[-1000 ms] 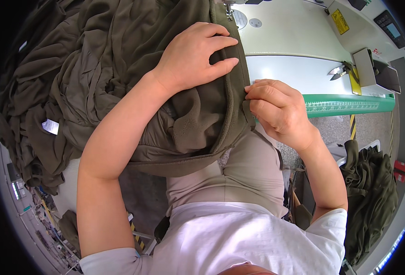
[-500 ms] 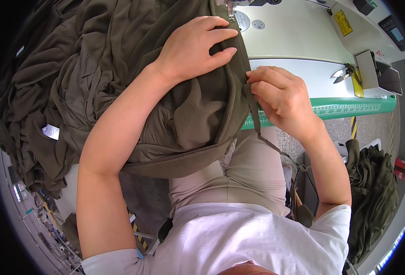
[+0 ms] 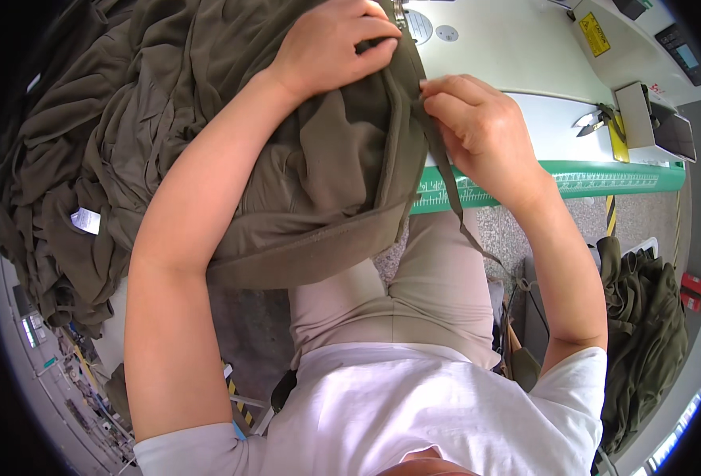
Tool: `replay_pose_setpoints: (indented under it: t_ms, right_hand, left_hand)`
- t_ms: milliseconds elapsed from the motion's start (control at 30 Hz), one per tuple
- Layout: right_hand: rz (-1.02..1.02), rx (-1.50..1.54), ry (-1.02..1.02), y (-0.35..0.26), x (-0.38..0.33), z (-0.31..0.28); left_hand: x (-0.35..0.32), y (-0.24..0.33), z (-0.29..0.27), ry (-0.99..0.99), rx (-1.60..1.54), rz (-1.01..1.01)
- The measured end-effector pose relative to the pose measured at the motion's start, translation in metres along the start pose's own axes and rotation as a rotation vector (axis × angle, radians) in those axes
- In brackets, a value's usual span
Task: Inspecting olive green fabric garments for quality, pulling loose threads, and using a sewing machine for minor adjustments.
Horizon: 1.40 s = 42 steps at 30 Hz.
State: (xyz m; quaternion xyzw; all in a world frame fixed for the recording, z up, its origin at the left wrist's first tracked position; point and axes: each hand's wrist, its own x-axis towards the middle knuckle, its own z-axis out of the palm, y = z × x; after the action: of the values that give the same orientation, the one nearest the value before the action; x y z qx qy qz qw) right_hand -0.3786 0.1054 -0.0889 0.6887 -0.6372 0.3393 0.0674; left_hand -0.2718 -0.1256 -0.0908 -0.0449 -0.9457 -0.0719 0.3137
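Observation:
A large dark olive garment [image 3: 342, 151] lies bunched over the left and middle of the sewing machine table, its long folded edge running toward the metal presser foot [image 3: 400, 17]. My left hand [image 3: 335, 46] rests on the cloth beside that edge, fingers spread and pressing down, close to the foot. At the edge's right side, my right hand [image 3: 477, 119] is closed in a pinch on a narrow olive fabric strip [image 3: 450, 186]. From there the strip hangs down past the table's front and trails toward the floor at the right. The fingertips of the right hand touch the garment's edge.
A green ruler strip [image 3: 557, 181] lines the table's front edge. Thread snips [image 3: 590, 120] with a yellow part lie beside a small open box [image 3: 653, 123] at the right. More olive cloth [image 3: 644, 333] is heaped low at the right. A control panel [image 3: 683, 55] stands far right.
Both hands have moved away from me toward the presser foot, and the garment's edge has shifted the same way. The strip in my right hand has been drawn up along with it.

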Motion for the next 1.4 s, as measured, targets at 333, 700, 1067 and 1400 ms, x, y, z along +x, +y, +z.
replay_pose_setpoints:
  t_ms: [333, 700, 1067, 1400]
  right_hand:
    - [0.523, 0.899, 0.468, -0.115, -0.113, 0.049]
    - [1.014, 1.937, 0.231, -0.131, -0.115, 0.053]
    - [1.021, 1.745, 0.454, -0.149, -0.102, 0.037]
    - [1.030, 1.908, 0.412, -0.133, -0.082, 0.001]
  left_hand:
    - [-0.003, 0.002, -0.067, -0.574, -0.435, -0.508]
    - [-0.035, 0.175, -0.099, -0.643, -0.076, -0.448]
    - [-0.043, 0.177, -0.086, -0.481, -1.051, -1.027]
    - [-0.030, 0.173, -0.116, -0.718, -0.373, -0.715]
